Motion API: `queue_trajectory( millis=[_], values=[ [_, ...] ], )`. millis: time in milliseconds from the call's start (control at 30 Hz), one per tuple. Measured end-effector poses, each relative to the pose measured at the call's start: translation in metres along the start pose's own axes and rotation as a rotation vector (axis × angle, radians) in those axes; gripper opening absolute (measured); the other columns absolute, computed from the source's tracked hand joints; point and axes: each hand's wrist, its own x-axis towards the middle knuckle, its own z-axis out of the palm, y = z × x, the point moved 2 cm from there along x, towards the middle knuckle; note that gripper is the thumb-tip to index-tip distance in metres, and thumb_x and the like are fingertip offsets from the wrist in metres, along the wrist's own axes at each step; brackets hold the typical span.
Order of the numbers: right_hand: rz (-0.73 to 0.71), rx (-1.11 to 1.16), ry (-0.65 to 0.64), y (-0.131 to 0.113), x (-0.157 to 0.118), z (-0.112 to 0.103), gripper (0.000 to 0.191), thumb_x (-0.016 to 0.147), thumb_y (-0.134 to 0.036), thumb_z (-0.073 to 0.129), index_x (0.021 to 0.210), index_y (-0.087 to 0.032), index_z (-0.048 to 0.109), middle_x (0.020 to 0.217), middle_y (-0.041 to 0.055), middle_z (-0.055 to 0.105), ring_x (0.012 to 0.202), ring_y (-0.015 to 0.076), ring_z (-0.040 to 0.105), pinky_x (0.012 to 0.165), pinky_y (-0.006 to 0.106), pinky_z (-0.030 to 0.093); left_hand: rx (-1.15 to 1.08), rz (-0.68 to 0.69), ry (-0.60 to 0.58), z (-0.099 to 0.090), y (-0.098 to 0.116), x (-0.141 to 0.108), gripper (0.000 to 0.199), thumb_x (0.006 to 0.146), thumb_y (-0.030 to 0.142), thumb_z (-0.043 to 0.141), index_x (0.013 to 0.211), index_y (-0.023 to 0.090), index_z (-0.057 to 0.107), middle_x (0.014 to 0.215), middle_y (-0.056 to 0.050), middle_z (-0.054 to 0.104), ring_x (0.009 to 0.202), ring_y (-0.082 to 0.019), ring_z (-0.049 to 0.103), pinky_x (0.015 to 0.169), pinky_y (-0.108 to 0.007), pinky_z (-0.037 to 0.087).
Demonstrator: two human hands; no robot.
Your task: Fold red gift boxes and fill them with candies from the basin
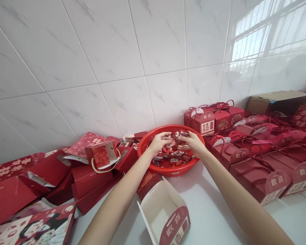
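A round red plastic basket stands against the wall, holding many small wrapped candies in red and dark wrappers. Over its left side reaches my left hand, fingers stretched toward the middle, just above the candies. My right hand comes in from the right with fingers apart and curved inward; I see nothing held in either hand. Touching of single candies cannot be made out. In front of the basket, nearest me between my forearms, a red gift box lies with its top open and its pale inside bare.
On the right, closed red gift boxes with cord handles stand in rows. More red boxes and bags are heaped on the left, one with a rope handle. A brown cardboard box sits far right. The tiled wall rises behind.
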Motion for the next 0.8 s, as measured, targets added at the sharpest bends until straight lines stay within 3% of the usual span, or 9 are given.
queue_trajectory(
  millis=[167, 267, 367, 467, 533, 633, 800],
  values=[
    [0.005, 0.048, -0.037, 0.0, -0.002, 0.0, 0.017, 0.078, -0.011, 0.068, 0.094, -0.016, 0.064, 0.098, 0.0063, 0.07, 0.078, 0.0164, 0.068, 0.058, 0.027, 0.064, -0.052, -0.125, -0.011, 0.001, 0.003, -0.005, 0.026, 0.075, 0.014, 0.075, 0.1, 0.014, 0.072, 0.086, -0.006, 0.076, 0.06, -0.013, 0.067, 0.056, -0.024, 0.052],
    [-0.022, 0.091, -0.027, 0.001, 0.0, 0.0, 0.02, 0.073, -0.01, 0.072, 0.09, -0.016, 0.065, 0.091, 0.0045, 0.071, 0.078, 0.0163, 0.069, 0.062, 0.027, 0.065, -0.085, -0.166, 0.003, 0.0, 0.005, -0.005, 0.015, 0.082, 0.022, 0.071, 0.095, 0.014, 0.072, 0.086, -0.006, 0.076, 0.058, -0.013, 0.066, 0.049, -0.021, 0.05],
    [-0.053, 0.128, 0.006, 0.002, 0.002, -0.001, 0.023, 0.069, -0.011, 0.075, 0.088, -0.017, 0.066, 0.085, 0.0027, 0.072, 0.076, 0.0163, 0.069, 0.062, 0.026, 0.064, -0.124, -0.197, -0.001, 0.0, 0.008, -0.007, 0.017, 0.087, 0.03, 0.067, 0.091, 0.014, 0.071, 0.089, -0.008, 0.076, 0.066, -0.015, 0.07, 0.056, -0.023, 0.056],
    [-0.062, 0.147, 0.064, 0.003, 0.003, -0.002, 0.023, 0.065, -0.012, 0.075, 0.085, -0.017, 0.065, 0.082, 0.0015, 0.072, 0.075, 0.0172, 0.069, 0.063, 0.027, 0.063, -0.156, -0.219, -0.042, 0.003, 0.01, -0.01, 0.02, 0.086, 0.033, 0.069, 0.091, 0.013, 0.071, 0.093, -0.01, 0.077, 0.08, -0.02, 0.073, 0.074, -0.031, 0.061],
    [-0.069, 0.141, 0.076, 0.003, 0.004, -0.002, 0.024, 0.063, -0.013, 0.075, 0.085, -0.018, 0.066, 0.082, 0.0017, 0.072, 0.076, 0.0182, 0.069, 0.066, 0.03, 0.063, -0.168, -0.223, -0.078, 0.005, 0.011, -0.013, 0.017, 0.08, 0.022, 0.075, 0.093, 0.013, 0.071, 0.097, -0.01, 0.076, 0.088, -0.022, 0.074, 0.086, -0.035, 0.061],
    [-0.092, 0.135, 0.073, 0.004, 0.004, -0.003, 0.027, 0.062, -0.017, 0.077, 0.087, -0.019, 0.066, 0.086, 0.0025, 0.072, 0.078, 0.02, 0.069, 0.069, 0.034, 0.063, -0.171, -0.227, -0.111, 0.007, 0.008, -0.014, 0.028, 0.068, 0.0, 0.078, 0.092, 0.012, 0.071, 0.093, -0.008, 0.076, 0.089, -0.022, 0.074, 0.096, -0.039, 0.057],
    [-0.123, 0.137, 0.043, 0.003, 0.004, -0.005, 0.031, 0.059, -0.023, 0.08, 0.087, -0.018, 0.066, 0.09, 0.0038, 0.073, 0.08, 0.0205, 0.069, 0.07, 0.035, 0.062, -0.179, -0.165, -0.084, 0.006, 0.005, -0.01, 0.013, 0.078, 0.001, 0.069, 0.083, 0.012, 0.069, 0.077, -0.005, 0.074, 0.08, -0.018, 0.074, 0.096, -0.039, 0.057]
  ],
)
